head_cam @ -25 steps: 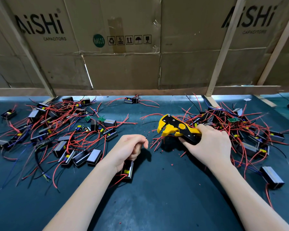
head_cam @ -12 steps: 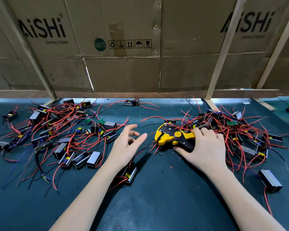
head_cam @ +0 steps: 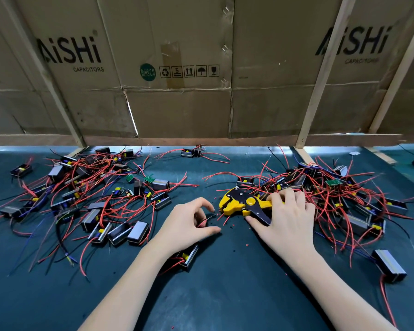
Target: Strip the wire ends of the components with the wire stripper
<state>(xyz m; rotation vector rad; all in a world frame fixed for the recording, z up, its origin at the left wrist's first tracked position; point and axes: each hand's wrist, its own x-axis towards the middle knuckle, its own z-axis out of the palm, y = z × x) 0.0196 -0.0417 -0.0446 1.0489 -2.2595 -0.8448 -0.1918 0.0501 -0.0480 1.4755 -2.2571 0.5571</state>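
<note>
The yellow and black wire stripper lies low on the green mat, jaws pointing left. My right hand grips its handles, fingers over the top and thumb underneath. My left hand sits just left of the jaws, its fingers and thumb curled round the red and black wire ends of one component, which lies under my left wrist. Bits of red insulation lie scattered around the jaws.
A pile of components with red wires spreads over the mat on the left, and another tangled pile lies behind my right hand. A single component lies at the right. A cardboard wall on wooden slats closes the back.
My right hand has lowered the stripper onto the mat. My left hand opened, reached forward, then curled its fingers round the wire ends near the jaws.
</note>
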